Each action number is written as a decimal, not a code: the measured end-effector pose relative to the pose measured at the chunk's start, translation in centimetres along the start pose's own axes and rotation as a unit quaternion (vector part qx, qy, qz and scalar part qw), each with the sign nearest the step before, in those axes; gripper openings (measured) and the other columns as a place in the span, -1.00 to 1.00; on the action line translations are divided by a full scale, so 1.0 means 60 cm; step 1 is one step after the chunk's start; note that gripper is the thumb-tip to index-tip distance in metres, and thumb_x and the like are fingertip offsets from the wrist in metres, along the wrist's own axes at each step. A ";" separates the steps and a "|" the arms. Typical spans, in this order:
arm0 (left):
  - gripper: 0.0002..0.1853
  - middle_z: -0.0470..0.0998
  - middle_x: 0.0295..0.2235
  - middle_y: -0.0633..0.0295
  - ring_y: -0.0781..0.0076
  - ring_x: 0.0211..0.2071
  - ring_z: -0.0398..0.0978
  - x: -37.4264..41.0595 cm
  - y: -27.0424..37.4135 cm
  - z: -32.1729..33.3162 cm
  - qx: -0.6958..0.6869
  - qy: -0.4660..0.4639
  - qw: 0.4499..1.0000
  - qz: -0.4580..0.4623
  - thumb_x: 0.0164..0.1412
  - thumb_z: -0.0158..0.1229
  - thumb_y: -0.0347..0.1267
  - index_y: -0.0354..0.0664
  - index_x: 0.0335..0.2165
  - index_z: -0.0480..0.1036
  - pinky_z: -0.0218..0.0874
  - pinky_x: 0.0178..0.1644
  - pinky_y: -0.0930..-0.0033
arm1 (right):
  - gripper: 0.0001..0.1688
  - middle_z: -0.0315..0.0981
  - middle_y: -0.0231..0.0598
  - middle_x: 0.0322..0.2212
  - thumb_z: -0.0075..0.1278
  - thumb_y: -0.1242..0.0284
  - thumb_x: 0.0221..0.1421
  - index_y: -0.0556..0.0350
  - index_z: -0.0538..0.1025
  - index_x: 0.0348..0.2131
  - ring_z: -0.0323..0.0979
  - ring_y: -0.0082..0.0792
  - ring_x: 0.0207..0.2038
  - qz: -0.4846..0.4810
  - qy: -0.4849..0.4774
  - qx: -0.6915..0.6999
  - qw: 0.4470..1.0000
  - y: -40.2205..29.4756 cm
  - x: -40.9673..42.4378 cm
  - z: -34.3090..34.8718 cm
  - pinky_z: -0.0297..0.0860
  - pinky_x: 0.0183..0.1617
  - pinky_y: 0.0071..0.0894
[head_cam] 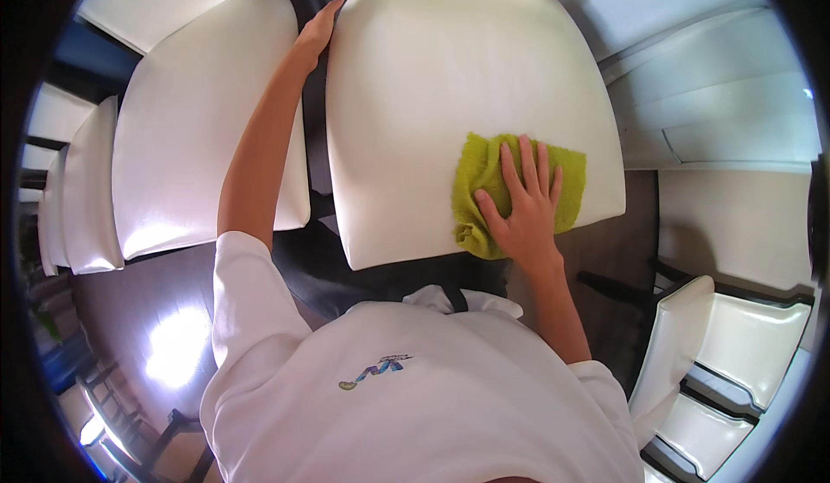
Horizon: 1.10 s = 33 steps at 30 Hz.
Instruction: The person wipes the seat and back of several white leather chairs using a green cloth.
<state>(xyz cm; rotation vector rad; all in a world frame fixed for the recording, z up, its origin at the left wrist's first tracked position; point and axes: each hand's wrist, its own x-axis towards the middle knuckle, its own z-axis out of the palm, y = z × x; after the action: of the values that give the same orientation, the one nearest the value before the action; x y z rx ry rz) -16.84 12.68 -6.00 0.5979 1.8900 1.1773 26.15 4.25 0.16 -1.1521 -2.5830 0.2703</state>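
A cream padded chair seat [447, 87] with a smooth, leather-like cover lies before me. Spread flat over its front right part is a lime-green cloth [473, 178] with a frayed edge, bunched at its lower left corner. My right hand [528, 217] presses on top of the cloth, fingers apart and not curled around it. At the far left edge of the same seat, my left hand [319, 32] rests with its fingers stretched along the side, holding nothing that I can see. Part of its palm side is hidden.
Close on the left stands a second cream chair [194, 113], with several more beyond it. A cream bench or sofa [713, 94] is at the right. More cream chairs with dark frames [746, 340] stand lower right. The dark floor [123, 314] carries a bright reflection.
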 end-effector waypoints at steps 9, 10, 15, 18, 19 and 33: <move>0.14 0.31 0.09 -0.18 0.06 0.11 0.29 -0.018 0.009 0.043 0.034 0.032 0.998 0.042 -0.07 0.03 0.33 -0.48 0.15 0.13 0.04 0.19 0.26 | -0.19 -0.09 -0.06 0.29 -0.15 -0.09 0.13 0.02 0.27 0.20 -0.17 -0.04 0.34 -0.018 -0.016 -0.042 0.999 0.005 0.270 0.062 -0.26 0.36 0.12; 0.15 0.28 0.11 -0.20 0.05 0.12 0.28 -0.017 0.007 0.041 0.012 0.010 0.999 0.041 -0.07 0.01 0.35 -0.47 0.16 0.13 0.03 0.19 0.28 | -0.16 -0.10 -0.06 0.29 -0.20 -0.13 0.14 0.02 0.26 0.20 -0.19 -0.05 0.35 -0.016 -0.011 -0.047 0.999 0.009 0.312 0.082 -0.29 0.37 0.11; 0.11 0.31 0.07 -0.24 -0.03 0.12 0.28 0.003 -0.005 0.043 0.060 0.024 0.994 0.088 -0.05 -0.05 0.38 -0.43 0.13 0.18 0.03 0.19 0.24 | -0.11 -0.14 -0.09 0.31 -0.33 -0.22 0.13 -0.02 0.27 0.21 -0.25 -0.12 0.37 0.045 -0.038 -0.044 0.997 0.005 0.473 0.126 -0.34 0.39 0.05; 0.08 0.33 0.07 -0.22 -0.02 0.12 0.29 -0.024 0.017 0.041 0.051 0.029 0.998 0.038 -0.06 0.02 0.32 -0.43 0.12 0.20 0.07 0.17 0.23 | -0.09 -0.12 -0.06 0.30 -0.33 -0.24 0.12 0.00 0.27 0.20 -0.23 -0.11 0.36 0.044 -0.028 -0.044 0.998 0.006 0.477 0.137 -0.30 0.39 0.02; 0.09 0.33 0.08 -0.22 -0.01 0.12 0.29 -0.024 0.017 0.041 0.042 0.031 0.998 0.034 -0.07 0.03 0.32 -0.45 0.12 0.20 0.07 0.17 0.23 | -0.08 -0.11 -0.05 0.30 -0.33 -0.25 0.12 0.01 0.27 0.20 -0.22 -0.10 0.36 0.035 -0.018 -0.044 0.998 0.009 0.470 0.136 -0.29 0.38 0.02; 0.12 0.25 0.14 -0.22 -0.01 0.18 0.21 -0.012 0.012 0.053 0.077 0.033 0.996 0.036 -0.03 -0.07 0.34 -0.45 0.18 0.11 -0.02 0.22 0.24 | -0.15 -0.07 0.06 0.27 0.09 0.00 0.00 0.08 0.32 0.15 -0.09 0.10 0.31 0.063 0.032 -0.019 0.997 -0.069 0.007 0.038 -0.15 0.29 0.25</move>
<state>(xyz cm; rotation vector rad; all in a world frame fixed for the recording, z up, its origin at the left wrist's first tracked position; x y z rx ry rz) -13.80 14.09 -5.80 0.7237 2.0423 1.1156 22.20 1.71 -0.69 -1.3173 -2.4755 0.2080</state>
